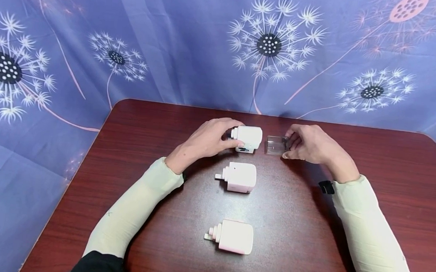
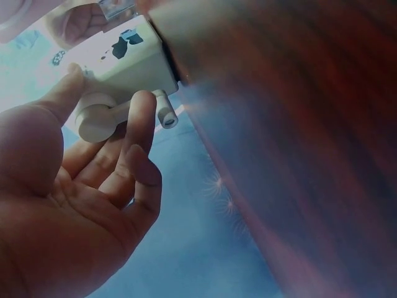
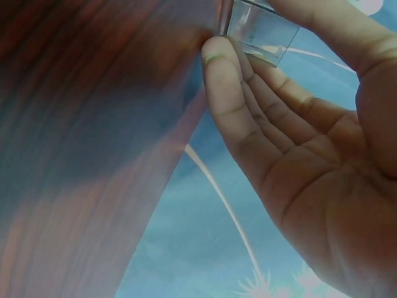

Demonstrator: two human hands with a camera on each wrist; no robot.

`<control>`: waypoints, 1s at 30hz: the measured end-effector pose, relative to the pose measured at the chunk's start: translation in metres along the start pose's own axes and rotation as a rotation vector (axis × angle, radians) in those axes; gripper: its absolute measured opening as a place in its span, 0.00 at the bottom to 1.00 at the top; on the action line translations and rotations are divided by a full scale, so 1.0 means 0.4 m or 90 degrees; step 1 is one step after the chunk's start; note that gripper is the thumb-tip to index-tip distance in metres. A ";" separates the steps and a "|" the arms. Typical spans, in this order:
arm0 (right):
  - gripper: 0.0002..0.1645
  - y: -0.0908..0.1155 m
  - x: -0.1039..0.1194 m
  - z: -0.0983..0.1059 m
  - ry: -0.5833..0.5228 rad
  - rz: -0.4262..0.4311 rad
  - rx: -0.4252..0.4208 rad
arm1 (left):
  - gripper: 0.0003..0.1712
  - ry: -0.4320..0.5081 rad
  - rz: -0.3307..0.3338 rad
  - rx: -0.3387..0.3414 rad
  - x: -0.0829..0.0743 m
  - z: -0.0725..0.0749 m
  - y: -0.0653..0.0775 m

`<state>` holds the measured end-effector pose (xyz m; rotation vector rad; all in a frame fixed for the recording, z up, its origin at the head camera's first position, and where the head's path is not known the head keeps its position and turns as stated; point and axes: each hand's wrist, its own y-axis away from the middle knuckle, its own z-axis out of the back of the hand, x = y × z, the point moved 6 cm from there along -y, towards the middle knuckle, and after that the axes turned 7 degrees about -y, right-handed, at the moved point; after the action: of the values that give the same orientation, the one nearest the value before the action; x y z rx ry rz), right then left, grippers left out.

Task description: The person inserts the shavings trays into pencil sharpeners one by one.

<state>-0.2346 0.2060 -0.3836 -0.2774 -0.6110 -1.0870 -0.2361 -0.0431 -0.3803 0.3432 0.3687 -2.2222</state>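
Observation:
My left hand (image 1: 214, 138) grips a white boxy device (image 1: 250, 138) at the far side of the table, thumb on the near side and fingers on the far side. In the left wrist view, the device (image 2: 127, 62) bears a dark printed picture, with a round stepped knob (image 2: 96, 123) and a short spout (image 2: 166, 112) on the end toward the palm. Just to its right, my right hand (image 1: 309, 145) pinches a small clear plastic box (image 1: 275, 145) between thumb and fingers. The right wrist view shows this box (image 3: 260, 31) at the fingertips, partly cut off.
Two similar white-and-pink devices lie nearer me: one (image 1: 241, 177) just below the hands, another (image 1: 236, 236) toward the front, both with stepped ends facing left. The dark red wooden table (image 1: 294, 240) meets a blue dandelion-print cloth (image 1: 193, 47) at its back edge.

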 end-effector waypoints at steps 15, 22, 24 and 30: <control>0.28 -0.017 0.025 -0.019 -0.001 0.018 0.015 | 0.32 -0.006 0.004 0.005 0.002 -0.001 0.000; 0.27 -0.027 0.039 -0.031 -0.002 0.025 0.022 | 0.33 -0.007 0.009 0.005 0.001 -0.001 0.001; 0.27 -0.030 0.044 -0.034 -0.003 0.029 0.023 | 0.33 -0.008 0.010 0.005 0.001 -0.001 0.000; 0.27 -0.040 0.054 -0.042 -0.007 0.033 0.023 | 0.33 -0.017 0.009 0.007 0.001 0.000 0.000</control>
<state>-0.2363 0.1743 -0.3856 -0.2659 -0.6299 -1.0243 -0.2364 -0.0432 -0.3806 0.3219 0.3386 -2.2144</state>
